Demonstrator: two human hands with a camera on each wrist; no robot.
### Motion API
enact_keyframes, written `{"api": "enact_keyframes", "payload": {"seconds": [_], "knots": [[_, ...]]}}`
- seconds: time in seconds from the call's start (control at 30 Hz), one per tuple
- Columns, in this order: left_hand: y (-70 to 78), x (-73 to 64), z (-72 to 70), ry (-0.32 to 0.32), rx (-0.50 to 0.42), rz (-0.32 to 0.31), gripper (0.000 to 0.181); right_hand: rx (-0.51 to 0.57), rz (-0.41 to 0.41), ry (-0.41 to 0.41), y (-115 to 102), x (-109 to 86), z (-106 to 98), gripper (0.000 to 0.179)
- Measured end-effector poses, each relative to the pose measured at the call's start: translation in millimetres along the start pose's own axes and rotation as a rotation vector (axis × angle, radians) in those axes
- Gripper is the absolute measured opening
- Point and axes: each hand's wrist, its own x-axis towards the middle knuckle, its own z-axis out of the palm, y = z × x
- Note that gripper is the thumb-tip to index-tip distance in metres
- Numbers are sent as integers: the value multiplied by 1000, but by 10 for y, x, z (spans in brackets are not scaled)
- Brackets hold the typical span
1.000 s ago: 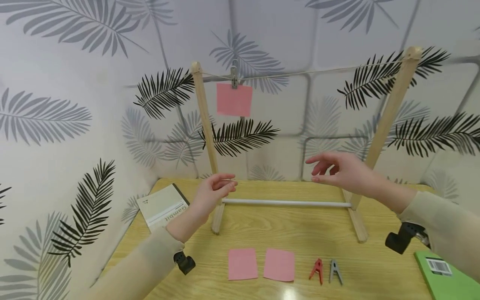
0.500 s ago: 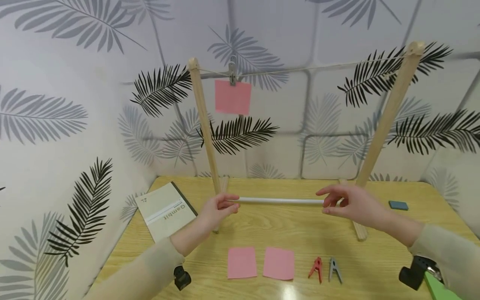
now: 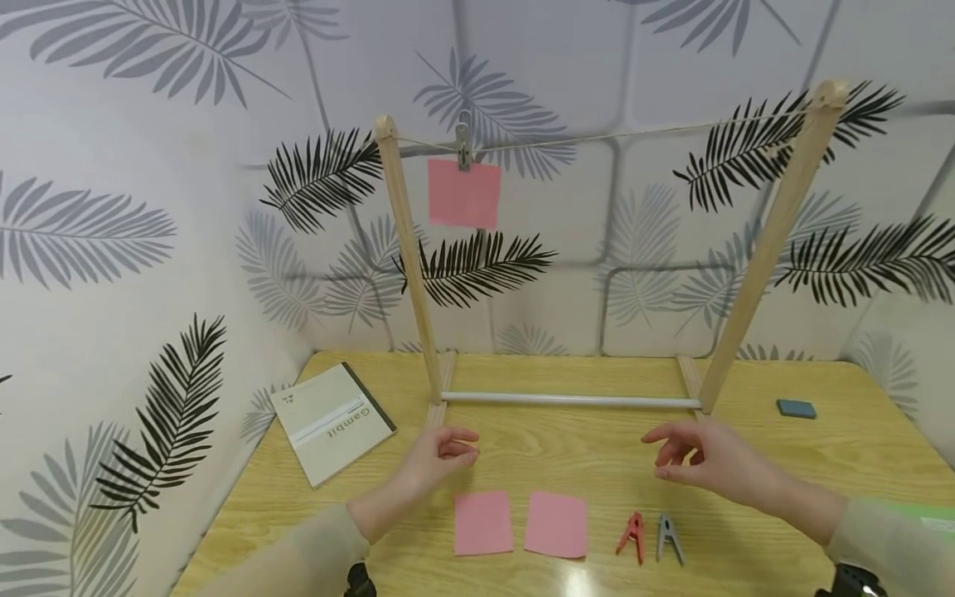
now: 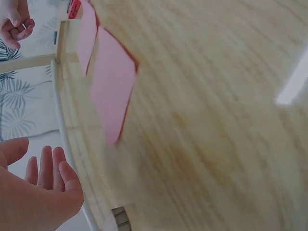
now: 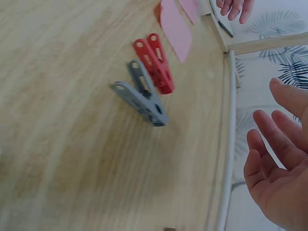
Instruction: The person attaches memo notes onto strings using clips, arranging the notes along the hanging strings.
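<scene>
Both hands hover above the table with loosely bent fingers and hold nothing. My left hand [image 3: 438, 458] is just beyond the left pink sticky note [image 3: 483, 523]; a second pink sticky note [image 3: 556, 525] lies beside it. Nearest my right hand [image 3: 705, 458] are a red clothespin [image 3: 632, 536] and a grey clothespin [image 3: 668, 538], side by side on the table. In the right wrist view the grey clothespin [image 5: 142, 98] lies apart from the fingers. From the string [image 3: 642, 133] hangs another pink sheet [image 3: 464, 194], held by a grey clothespin [image 3: 463, 143].
A wooden frame with a left post [image 3: 409, 257], a right post [image 3: 776, 249] and a white crossbar [image 3: 570, 400] stands at the back. A Gambit notebook [image 3: 333, 424] lies left, a small blue block [image 3: 796, 409] right. A green item [image 3: 921, 516] shows at the right edge.
Both hands have come down and nearer, from in front of the frame to just beyond the notes and clothespins. The hanging sheet, notes and clothespins stay where they were.
</scene>
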Motion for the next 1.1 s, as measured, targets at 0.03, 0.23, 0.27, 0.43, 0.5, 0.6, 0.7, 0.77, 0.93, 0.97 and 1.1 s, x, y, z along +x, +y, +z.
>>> {"api": "enact_keyframes", "payload": {"seconds": [0.03,0.23,0.27,0.43,0.5,0.6,0.7,0.77,0.93,0.97,1.1], "knots": [[-25,-7,7,-1,7,3,31,8,-1,-4,27,-24,18,38],[-127,-39,44,-18,17,-5,31,49,60,-47,153,-170,103,41],[-132,-48,49,-21,16,-11,31,53,66,-51,172,-192,116,41],[-152,-94,59,-28,11,-63,33,80,93,-62,260,-283,165,41],[-166,-110,58,-25,21,-71,33,85,104,-62,288,-314,182,40],[-190,-127,59,-9,63,-63,32,79,119,-59,322,-354,204,39],[-212,-137,58,8,102,-68,31,70,133,-60,351,-377,225,37],[-215,-142,60,17,123,-84,31,72,127,-63,373,-385,235,36],[-232,-145,64,24,169,-128,31,71,62,-78,434,-394,254,32],[-240,-143,64,23,180,-134,31,66,48,-81,446,-396,256,32],[-264,-142,63,14,208,-152,32,44,39,-92,478,-397,269,33]]}}
